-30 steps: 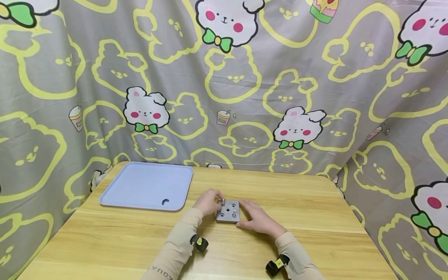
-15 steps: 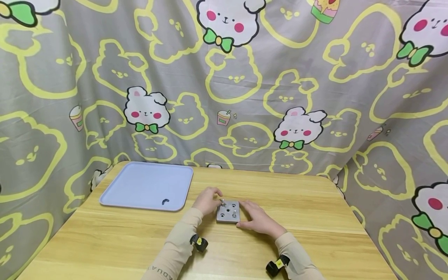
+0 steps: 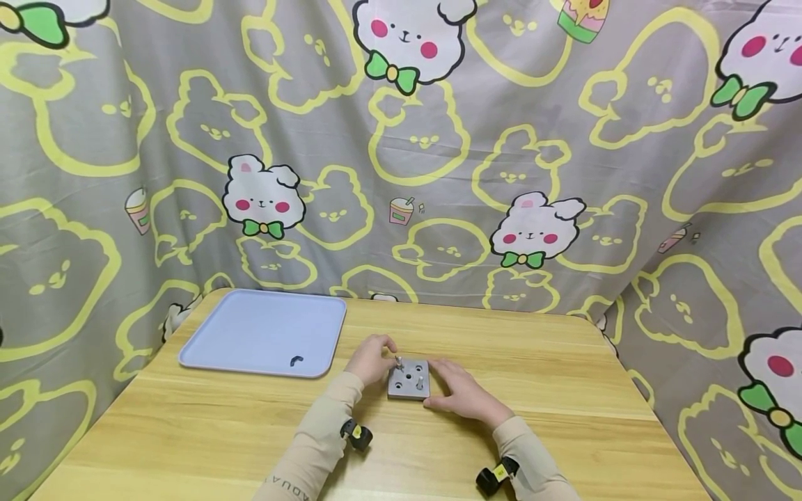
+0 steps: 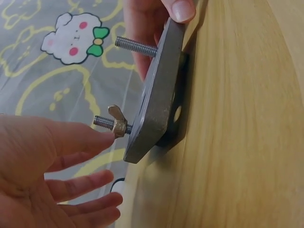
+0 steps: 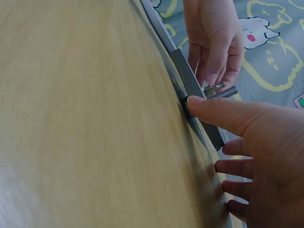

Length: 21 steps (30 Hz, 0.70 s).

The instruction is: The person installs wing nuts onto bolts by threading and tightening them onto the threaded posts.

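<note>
A square grey metal plate (image 3: 409,392) with several holes lies on the table, two threaded bolts rising from it. The left-hand bolt carries a brass-coloured wing nut (image 4: 119,126), partway down its thread in the left wrist view. My left hand (image 3: 371,360) is at this nut, thumb tip against it; the index finger behind is mostly hidden, the other fingers spread loosely. The second bolt (image 4: 137,46) stands bare. My right hand (image 3: 465,394) holds the plate by its right side, thumb (image 5: 209,108) on the near edge and fingers around the far side.
At the left back of the wooden table (image 3: 501,348) lies a pale blue tray (image 3: 250,327), a small dark curved piece (image 3: 296,361) near its front right corner. A patterned curtain (image 3: 426,153) hangs behind and at both sides.
My left fingers have shifted slightly at the nut, uncovering more of the left-hand bolt than a second ago. The plate and right hand stay in place.
</note>
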Each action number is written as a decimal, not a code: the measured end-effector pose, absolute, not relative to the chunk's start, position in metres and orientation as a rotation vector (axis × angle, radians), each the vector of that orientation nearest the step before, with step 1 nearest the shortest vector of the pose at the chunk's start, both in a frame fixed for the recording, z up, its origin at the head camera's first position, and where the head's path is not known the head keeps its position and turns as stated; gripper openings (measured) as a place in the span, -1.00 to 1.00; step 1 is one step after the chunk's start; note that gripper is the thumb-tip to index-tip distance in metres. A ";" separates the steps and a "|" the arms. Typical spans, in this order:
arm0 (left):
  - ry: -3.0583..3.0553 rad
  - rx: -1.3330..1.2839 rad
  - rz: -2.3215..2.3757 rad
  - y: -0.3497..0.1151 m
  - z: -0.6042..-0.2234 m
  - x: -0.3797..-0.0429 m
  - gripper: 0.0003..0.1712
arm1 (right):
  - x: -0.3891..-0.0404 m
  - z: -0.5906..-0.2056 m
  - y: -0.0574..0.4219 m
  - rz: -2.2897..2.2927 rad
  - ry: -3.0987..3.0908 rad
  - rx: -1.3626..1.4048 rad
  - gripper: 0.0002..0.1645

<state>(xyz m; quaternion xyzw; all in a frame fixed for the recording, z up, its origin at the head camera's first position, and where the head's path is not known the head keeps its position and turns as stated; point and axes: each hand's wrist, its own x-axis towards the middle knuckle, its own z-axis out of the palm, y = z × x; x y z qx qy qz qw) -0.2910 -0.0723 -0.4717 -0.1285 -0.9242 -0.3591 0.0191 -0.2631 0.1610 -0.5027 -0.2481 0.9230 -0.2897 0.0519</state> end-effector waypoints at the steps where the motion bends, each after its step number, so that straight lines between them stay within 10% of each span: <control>1: -2.864 -0.392 -1.095 -0.073 -0.472 -0.291 -0.87 | -0.263 -0.503 0.161 -0.880 2.807 -0.754 0.02; 21: -2.918 -0.446 -1.106 -0.074 -0.474 -0.293 -0.75 | -0.263 -0.503 0.161 -0.880 2.808 -0.740 0.03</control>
